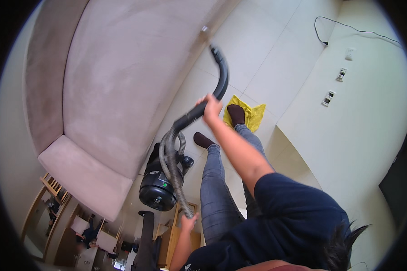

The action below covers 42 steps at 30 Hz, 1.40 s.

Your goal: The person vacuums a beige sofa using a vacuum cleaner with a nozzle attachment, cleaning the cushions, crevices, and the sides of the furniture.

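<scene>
My right hand [212, 109] grips the black curved handle tube [223, 79] of a vacuum cleaner, its blurred metal-coloured end beside the sofa's front edge. Lower down, my left hand [189, 222] is closed around the grey corrugated hose [177, 183]. The black canister vacuum [157, 186], with a green light or button, stands on the floor between the sofa and my legs. Under my right foot, in a dark sock, lies a yellow cloth [256, 117]; my left foot rests on the tiles.
A mauve upholstered sofa [122, 67] fills the left side. At right, a pale wall [359, 118] carries outlets, with a black cable and plug [325, 43] near its base. Behind are wooden furniture [171, 245], another person's dark-trousered leg [145, 233] and a more distant person.
</scene>
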Each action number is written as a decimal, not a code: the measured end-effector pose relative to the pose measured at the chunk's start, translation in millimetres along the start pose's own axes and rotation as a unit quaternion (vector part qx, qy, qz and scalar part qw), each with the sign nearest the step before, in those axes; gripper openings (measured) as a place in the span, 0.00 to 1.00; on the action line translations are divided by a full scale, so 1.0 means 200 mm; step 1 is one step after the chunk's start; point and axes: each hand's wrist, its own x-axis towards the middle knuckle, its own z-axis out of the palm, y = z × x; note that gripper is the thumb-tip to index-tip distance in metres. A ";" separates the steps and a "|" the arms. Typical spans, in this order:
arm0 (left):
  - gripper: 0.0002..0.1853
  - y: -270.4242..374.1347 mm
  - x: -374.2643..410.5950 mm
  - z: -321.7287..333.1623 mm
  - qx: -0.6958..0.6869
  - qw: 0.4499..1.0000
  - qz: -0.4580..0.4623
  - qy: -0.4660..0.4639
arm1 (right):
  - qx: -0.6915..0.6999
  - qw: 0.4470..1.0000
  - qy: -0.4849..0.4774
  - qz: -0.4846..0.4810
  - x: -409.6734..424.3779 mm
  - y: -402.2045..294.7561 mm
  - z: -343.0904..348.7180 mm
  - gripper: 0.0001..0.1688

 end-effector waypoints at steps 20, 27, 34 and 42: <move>0.09 0.09 -0.15 0.12 -0.040 0.989 0.095 0.102 | 0.140 0.971 0.009 0.191 0.41 0.01 0.12 0.04; 0.11 -0.63 -0.43 0.01 -0.178 0.972 0.121 0.096 | 0.115 0.962 0.032 0.246 -0.52 0.35 -0.09 0.05; 0.16 -0.94 -0.50 0.05 -0.236 0.960 0.148 0.011 | -0.233 0.968 -0.022 0.092 -0.98 0.54 -0.42 0.11; 0.29 -0.97 -0.29 0.02 -0.011 0.964 0.263 0.031 | -0.274 0.946 -0.131 0.111 -0.43 0.10 -0.57 0.11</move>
